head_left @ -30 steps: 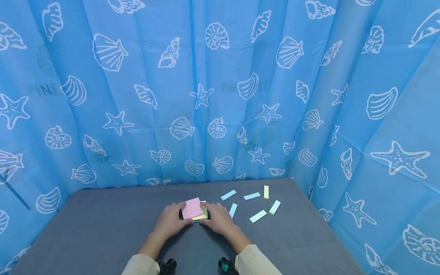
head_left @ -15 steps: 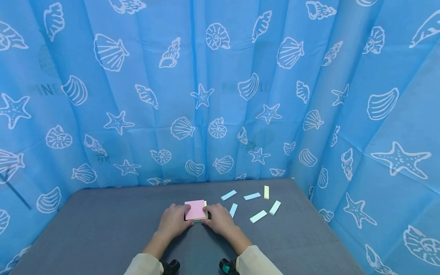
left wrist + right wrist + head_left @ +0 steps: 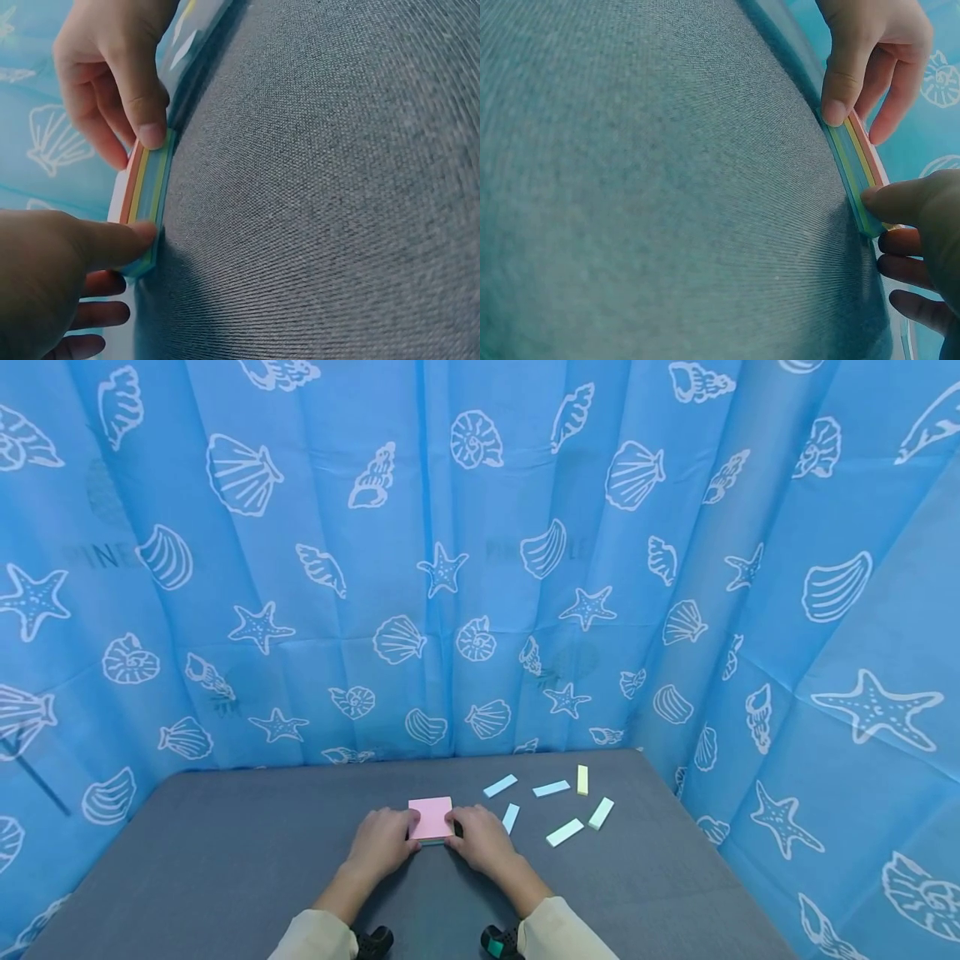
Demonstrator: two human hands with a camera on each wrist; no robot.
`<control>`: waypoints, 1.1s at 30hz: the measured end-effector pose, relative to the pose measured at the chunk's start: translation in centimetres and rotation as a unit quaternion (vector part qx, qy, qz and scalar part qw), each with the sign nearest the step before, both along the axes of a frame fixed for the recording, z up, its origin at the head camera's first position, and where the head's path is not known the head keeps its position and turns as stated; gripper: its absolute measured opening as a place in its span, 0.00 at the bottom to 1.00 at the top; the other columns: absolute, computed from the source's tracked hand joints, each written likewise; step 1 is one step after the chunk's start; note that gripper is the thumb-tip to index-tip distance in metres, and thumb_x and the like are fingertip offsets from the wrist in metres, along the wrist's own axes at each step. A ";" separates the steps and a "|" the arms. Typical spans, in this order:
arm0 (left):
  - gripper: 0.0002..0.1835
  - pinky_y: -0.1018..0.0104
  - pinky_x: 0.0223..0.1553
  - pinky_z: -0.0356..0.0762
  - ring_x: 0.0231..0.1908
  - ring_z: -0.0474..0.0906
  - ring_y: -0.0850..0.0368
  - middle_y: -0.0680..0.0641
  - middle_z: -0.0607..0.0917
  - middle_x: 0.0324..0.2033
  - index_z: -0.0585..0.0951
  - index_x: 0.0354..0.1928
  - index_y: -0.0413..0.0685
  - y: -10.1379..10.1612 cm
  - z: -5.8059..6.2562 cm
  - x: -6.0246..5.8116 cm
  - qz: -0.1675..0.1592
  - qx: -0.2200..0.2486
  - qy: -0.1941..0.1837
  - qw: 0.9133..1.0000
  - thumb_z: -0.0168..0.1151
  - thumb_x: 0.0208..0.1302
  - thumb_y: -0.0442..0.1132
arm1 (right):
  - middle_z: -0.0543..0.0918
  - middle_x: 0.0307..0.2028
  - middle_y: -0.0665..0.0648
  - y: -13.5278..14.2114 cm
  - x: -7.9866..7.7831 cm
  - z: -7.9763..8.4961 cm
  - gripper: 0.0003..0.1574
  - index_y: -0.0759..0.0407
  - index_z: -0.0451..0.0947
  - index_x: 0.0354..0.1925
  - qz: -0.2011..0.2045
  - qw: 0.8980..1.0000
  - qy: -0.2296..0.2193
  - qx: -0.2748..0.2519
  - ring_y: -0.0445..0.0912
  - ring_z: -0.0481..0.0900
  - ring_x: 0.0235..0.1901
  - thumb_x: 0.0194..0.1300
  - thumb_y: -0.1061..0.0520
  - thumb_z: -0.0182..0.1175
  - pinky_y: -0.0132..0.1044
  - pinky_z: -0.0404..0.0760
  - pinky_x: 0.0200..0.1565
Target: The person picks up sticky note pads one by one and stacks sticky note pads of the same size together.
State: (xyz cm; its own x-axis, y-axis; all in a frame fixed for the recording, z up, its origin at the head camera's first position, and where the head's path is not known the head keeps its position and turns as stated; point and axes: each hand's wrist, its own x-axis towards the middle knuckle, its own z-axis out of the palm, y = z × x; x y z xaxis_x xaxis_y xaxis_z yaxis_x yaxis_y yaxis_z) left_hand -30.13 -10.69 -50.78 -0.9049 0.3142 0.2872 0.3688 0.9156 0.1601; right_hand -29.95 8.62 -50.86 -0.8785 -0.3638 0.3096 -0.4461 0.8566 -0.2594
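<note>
A square stack of sticky notes [image 3: 432, 815], pink on top, lies on the grey table between my hands. In the left wrist view its front side shows orange, yellow, blue and green layers [image 3: 154, 184]. My left hand [image 3: 381, 841] holds the left end, thumb on the front face and fingers at the side. The right hand [image 3: 481, 837] grips the opposite end the same way, its thumb [image 3: 881, 196] pressed on the front face near the corner. The layers sit flush, edges lined up. Parts of both sides are hidden behind the fingers.
Right of the hands lie several small strip pads: blue ones [image 3: 500, 786], a yellow one [image 3: 582, 780] and pale green ones [image 3: 564, 832]. A blue curtain with white shells [image 3: 480, 568] hangs behind and to the right of the grey table [image 3: 247, 843].
The pink pad was askew over the yellow one; it has turned straight and shifted right, now level with the layers below. My left hand has moved slightly right with it.
</note>
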 end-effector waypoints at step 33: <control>0.19 0.62 0.32 0.71 0.27 0.77 0.56 0.52 0.86 0.29 0.85 0.46 0.52 0.3 -0.4 0.8 0.008 -0.016 0.037 0.999 0.76 0.52 0.45 | 0.83 0.37 0.49 -0.4 -0.1 -0.3 0.21 0.49 0.83 0.49 -0.010 1.000 -0.003 -0.009 0.43 0.73 0.35 0.56 0.53 0.72 0.39 0.76 0.38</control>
